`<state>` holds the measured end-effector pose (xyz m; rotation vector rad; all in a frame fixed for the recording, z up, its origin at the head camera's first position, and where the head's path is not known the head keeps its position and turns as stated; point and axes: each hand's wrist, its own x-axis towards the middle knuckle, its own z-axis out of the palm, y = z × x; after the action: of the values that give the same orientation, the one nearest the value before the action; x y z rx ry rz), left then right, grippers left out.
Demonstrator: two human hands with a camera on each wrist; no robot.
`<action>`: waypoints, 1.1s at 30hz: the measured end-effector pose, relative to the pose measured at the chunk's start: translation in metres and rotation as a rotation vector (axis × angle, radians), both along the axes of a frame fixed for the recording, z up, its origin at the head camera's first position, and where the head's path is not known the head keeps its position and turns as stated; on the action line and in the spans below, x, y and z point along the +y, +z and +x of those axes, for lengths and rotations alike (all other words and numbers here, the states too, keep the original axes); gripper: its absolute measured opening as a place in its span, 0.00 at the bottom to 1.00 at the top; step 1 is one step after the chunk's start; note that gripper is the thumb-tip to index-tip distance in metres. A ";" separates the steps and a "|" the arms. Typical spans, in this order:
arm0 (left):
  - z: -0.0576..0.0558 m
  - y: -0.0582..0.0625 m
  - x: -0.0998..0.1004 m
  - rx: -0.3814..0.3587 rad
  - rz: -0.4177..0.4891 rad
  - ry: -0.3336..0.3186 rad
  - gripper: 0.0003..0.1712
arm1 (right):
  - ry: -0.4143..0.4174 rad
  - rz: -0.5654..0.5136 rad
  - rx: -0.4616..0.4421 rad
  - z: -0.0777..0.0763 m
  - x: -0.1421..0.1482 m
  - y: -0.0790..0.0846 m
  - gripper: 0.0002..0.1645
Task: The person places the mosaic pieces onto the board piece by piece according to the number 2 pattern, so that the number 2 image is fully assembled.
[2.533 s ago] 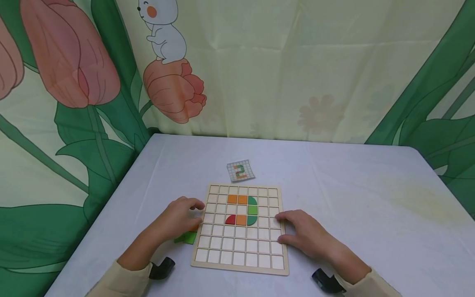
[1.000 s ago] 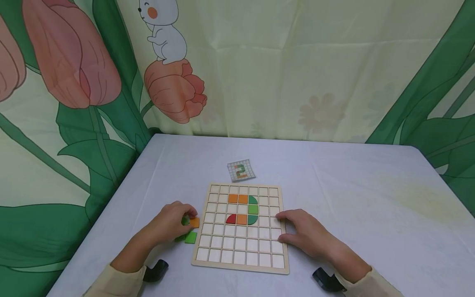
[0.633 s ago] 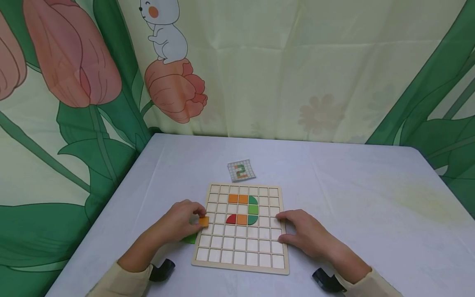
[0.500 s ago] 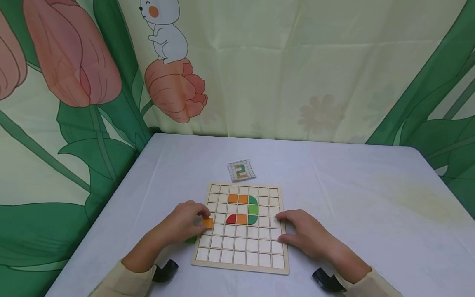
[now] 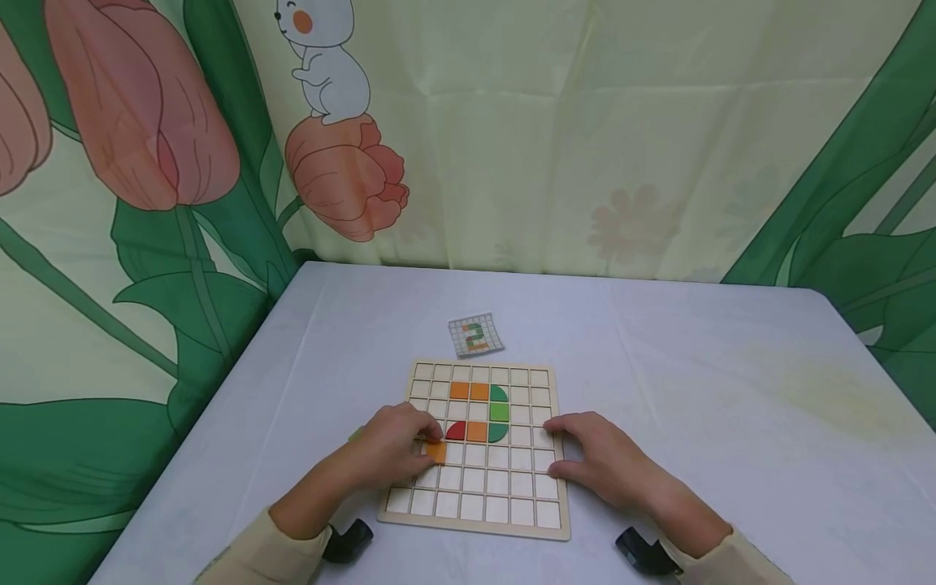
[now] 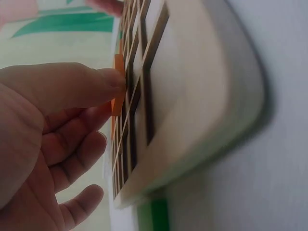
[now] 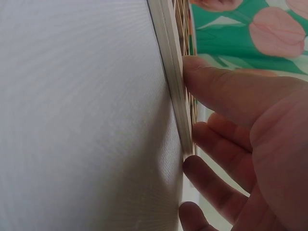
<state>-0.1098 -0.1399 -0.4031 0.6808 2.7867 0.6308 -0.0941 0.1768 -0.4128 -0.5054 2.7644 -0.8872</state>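
My left hand [image 5: 387, 448] pinches an orange square tile [image 5: 436, 452] between thumb and fingers over the left part of a wooden grid board [image 5: 504, 532]. In the left wrist view the orange tile [image 6: 117, 108] stands close to the grid, its edge showing past the thumb. Inlaid on the board are orange squares [image 5: 469, 392], a light green square [image 5: 499, 412], dark green quarter-rounds [image 5: 499, 432] and a red quarter-round [image 5: 456, 431]. My right hand [image 5: 607, 461] rests thumb and fingers on the board's right edge, fingers loosely bent.
A small card [image 5: 476, 335] printed with a coloured figure on a grid lies behind the board. Left of the board, a green piece [image 5: 355, 434] shows from behind my left hand. The white-covered table [image 5: 695, 390] reaches back to a printed curtain [image 5: 512, 162].
My left hand picked up the orange tile from beside the board and carried it rightward over the grid. The right hand stays at the board's edge.
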 end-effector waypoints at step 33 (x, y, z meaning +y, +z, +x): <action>-0.003 -0.003 0.014 0.019 0.048 -0.011 0.10 | 0.004 0.007 0.010 -0.001 0.000 0.000 0.31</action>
<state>-0.1124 -0.1256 -0.4063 0.7143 2.7917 0.6950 -0.0952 0.1765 -0.4130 -0.5162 2.7737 -0.8755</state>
